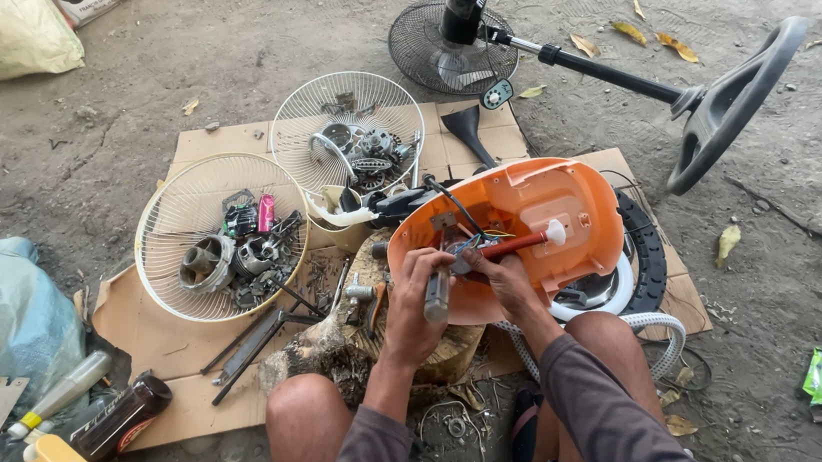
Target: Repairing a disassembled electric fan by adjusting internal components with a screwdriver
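An orange plastic housing (539,204) stands tilted on a wooden stump in front of my knees, its hollow side facing me. My left hand (415,296) is closed around a grey tool handle (436,295) at the housing's lower left rim. My right hand (506,277) grips a red-shafted screwdriver (518,244) with a white end, lying across the inside of the housing. Black wires (449,207) hang inside the shell. A white ring and a black toothed rim (647,258) lie behind the housing on the right.
Two wire fan guards, one cream (163,215) and one white (306,131), hold several metal parts on flattened cardboard (150,336). A stand fan (617,75) lies on the dirt behind. Long metal tools (246,347) rest left of the stump. Bottles (118,420), cans and bags crowd the left.
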